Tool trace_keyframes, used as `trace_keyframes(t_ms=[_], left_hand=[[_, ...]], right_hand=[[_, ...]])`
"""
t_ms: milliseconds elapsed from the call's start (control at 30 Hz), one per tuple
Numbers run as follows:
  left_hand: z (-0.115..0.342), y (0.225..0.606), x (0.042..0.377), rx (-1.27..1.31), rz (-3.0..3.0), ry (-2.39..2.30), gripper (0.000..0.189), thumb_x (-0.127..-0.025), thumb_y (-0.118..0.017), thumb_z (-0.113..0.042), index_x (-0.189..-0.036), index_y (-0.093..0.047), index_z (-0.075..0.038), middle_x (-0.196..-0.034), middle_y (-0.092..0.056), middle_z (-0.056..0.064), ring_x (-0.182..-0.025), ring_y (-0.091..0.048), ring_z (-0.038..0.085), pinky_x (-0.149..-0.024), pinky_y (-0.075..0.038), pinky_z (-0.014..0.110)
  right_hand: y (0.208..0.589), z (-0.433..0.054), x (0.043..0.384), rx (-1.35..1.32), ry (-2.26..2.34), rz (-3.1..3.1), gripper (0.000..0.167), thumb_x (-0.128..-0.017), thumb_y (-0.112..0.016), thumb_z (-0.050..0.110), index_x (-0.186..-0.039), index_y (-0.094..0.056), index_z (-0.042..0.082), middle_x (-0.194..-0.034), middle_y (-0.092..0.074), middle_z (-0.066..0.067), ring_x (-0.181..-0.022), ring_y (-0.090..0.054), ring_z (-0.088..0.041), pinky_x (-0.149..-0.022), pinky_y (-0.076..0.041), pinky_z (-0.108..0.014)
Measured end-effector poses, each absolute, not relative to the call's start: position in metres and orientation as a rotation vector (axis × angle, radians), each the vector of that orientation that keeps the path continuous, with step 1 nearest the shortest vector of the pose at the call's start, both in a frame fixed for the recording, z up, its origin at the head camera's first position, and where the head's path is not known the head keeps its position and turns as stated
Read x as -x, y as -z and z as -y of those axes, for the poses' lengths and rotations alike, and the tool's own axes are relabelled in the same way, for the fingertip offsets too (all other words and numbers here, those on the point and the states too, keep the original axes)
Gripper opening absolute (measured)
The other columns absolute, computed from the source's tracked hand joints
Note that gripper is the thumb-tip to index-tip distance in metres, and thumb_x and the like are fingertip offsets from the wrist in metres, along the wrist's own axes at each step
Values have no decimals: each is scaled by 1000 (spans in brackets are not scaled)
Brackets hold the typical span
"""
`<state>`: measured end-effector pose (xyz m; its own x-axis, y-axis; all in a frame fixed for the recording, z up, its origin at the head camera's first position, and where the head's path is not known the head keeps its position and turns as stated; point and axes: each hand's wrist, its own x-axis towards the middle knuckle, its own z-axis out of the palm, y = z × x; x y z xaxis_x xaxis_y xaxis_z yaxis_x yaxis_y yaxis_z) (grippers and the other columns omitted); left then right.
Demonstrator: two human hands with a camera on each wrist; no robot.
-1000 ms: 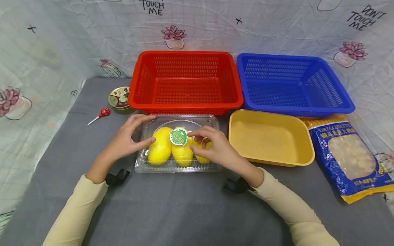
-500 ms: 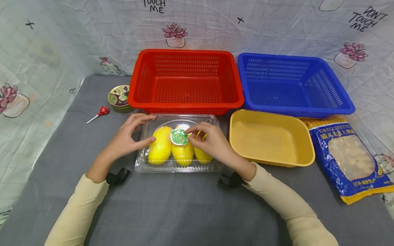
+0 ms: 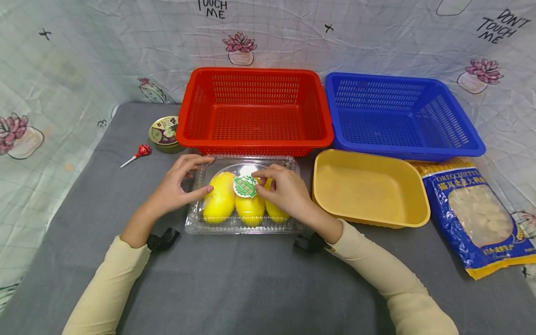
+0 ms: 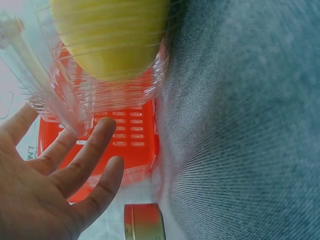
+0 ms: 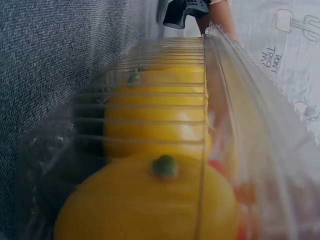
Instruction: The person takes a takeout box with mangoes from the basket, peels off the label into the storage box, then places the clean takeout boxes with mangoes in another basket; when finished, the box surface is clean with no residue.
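Pinches the right edge of a round green-and-white sticker (image 3: 244, 186) with the right hand (image 3: 286, 190), thumb bent toward forefinger at its rim. Holds that sticker over the middle of a clear plastic box (image 3: 234, 229), above the centre one of three yellow fruits (image 3: 220, 200) in a row inside. Covers part of the rightmost fruit with the same hand. Rests the left hand (image 3: 173, 188) at the box's left side, relaxed and grasping nothing, with fingertips by the back left corner and thumb over the leftmost fruit. Shows from the left wrist with fingers loosely spread beside the box's ridged edge; hidden from the right wrist, behind plastic and fruit, at the sticker.

Set on the gray counter (image 3: 243, 284), directly behind the box: a red basket (image 3: 255, 144), with a blue basket (image 3: 410, 151) just beside it on the right. To the right of the box, in front of the blue basket, a yellow tray (image 3: 368, 193); farther right, a blue-and-yellow bag (image 3: 481, 216), partly tucked out of sight at its top. Left of the red basket, a round tin (image 3: 165, 132), with a red lollipop (image 3: 140, 152) near it.
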<state>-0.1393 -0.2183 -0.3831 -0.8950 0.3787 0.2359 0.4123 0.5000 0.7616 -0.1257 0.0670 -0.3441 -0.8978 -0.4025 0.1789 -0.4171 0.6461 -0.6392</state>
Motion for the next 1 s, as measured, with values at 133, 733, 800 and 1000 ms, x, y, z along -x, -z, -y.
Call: trace_keyframes(t_ms=[133, 733, 800, 1000], left_hand=[[218, 383, 139, 699, 2696, 1387, 62, -81, -75, -12, -139, -53, -17, -133, -46, 9, -110, -50, 24, -88, -41, 47], [219, 384, 139, 687, 2691, 1410, 62, -81, -75, -12, -139, -53, -16, -133, -44, 9, -108, -50, 21, -87, -40, 45], [218, 384, 139, 687, 2688, 1412, 62, -81, -75, -12, -139, -53, -16, -133, -44, 9, -107, -50, 20, -86, -40, 45], [218, 384, 139, 684, 2692, 1412, 62, -82, -74, -12, -139, -52, -15, -134, -44, 9, -107, -51, 21, -85, -40, 45]], right_hand=[[345, -67, 125, -700, -1120, 2818, 24, -85, -70, 13, -108, -75, 12, -90, -64, -3, -61, -51, -9, -50, -40, -21], [343, -63, 128, -640, -1212, 2848, 12, -88, -70, 14, -99, -75, 16, -89, -69, 2, -54, -46, -11, -44, -30, -20], [343, -62, 128, -635, -1215, 2841, 11, -89, -69, 14, -99, -75, 15, -89, -69, 2, -53, -45, -10, -43, -29, -20], [345, -63, 128, -638, -1250, 2807, 9, -90, -69, 14, -98, -74, 14, -90, -70, 1, -55, -48, -15, -44, -31, -21]])
